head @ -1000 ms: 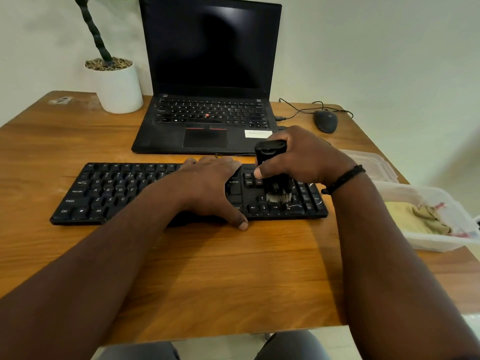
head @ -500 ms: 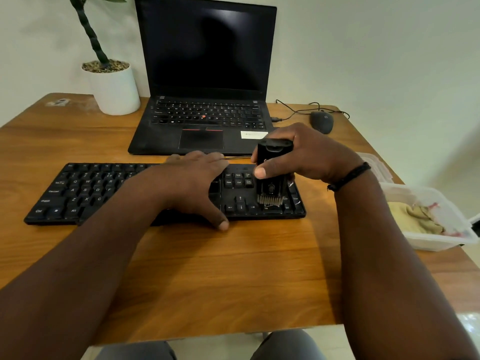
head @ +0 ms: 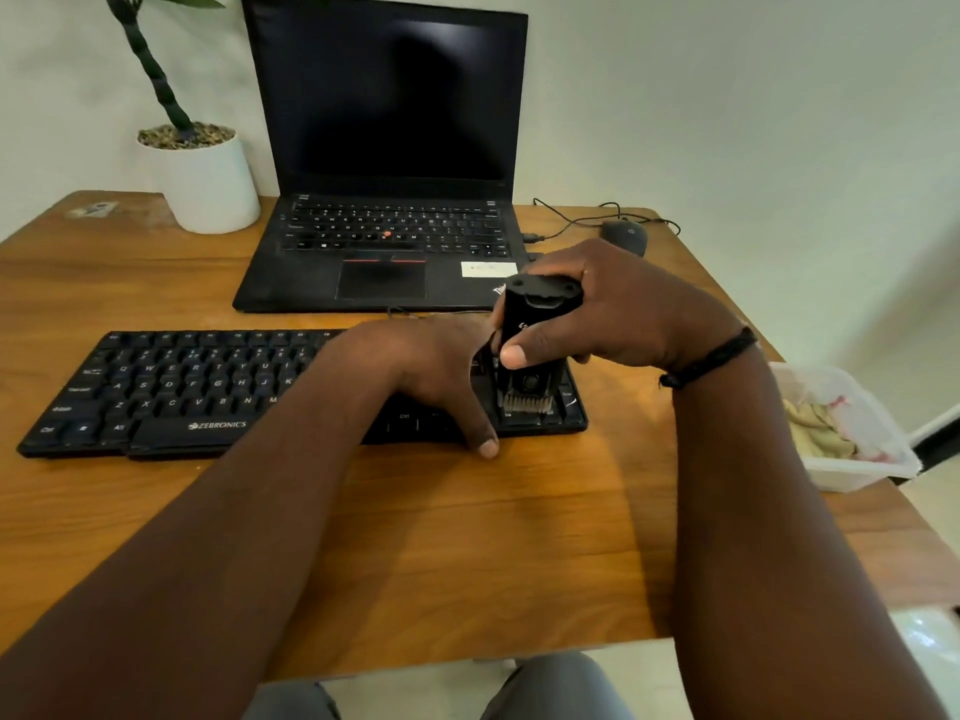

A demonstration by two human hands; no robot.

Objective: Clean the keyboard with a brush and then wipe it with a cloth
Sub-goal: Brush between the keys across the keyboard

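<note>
Right hand seemingly upright gripping brush

- The wooden table carries everything here.
- A black keyboard lies across its middle, parallel to the near edge.
- Behind that, an open laptop with a dark screen.
- A white plant pot stands at the far left, beside the laptop.
- A dark mouse with its cable rests at the far right.
- A clear plastic container sits at the right edge, holding a yellowish cloth.
</note>
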